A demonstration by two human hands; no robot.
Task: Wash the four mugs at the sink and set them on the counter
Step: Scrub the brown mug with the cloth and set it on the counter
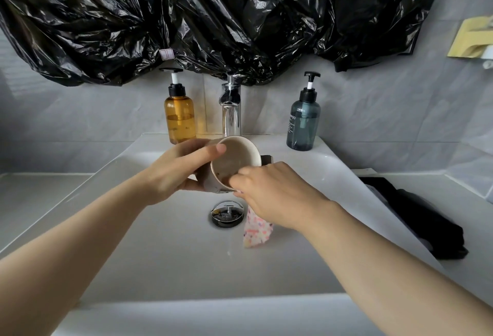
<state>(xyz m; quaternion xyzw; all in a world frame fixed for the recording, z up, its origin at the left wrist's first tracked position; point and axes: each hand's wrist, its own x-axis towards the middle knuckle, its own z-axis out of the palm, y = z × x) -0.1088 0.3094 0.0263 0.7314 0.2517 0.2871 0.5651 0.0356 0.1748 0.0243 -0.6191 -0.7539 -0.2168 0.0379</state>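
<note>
A cream mug [237, 161] is held tilted over the white sink basin [165, 250], its mouth facing me and brown residue inside near the lower rim. My left hand [176, 169] grips the mug's outside wall. My right hand [277, 195] holds a patterned cloth [256, 231] and presses its fingers at the mug's lower rim. The cloth hangs down below that hand. A dark handle [267, 160] shows at the mug's right side. No other mugs are in view.
A chrome faucet [231, 107] stands behind the mug, with an amber pump bottle [180, 119] to its left and a blue-grey pump bottle [302, 122] to its right. The drain [226, 214] lies below. A black cloth [416, 215] lies on the right counter. Black plastic sheeting [213, 15] hangs above.
</note>
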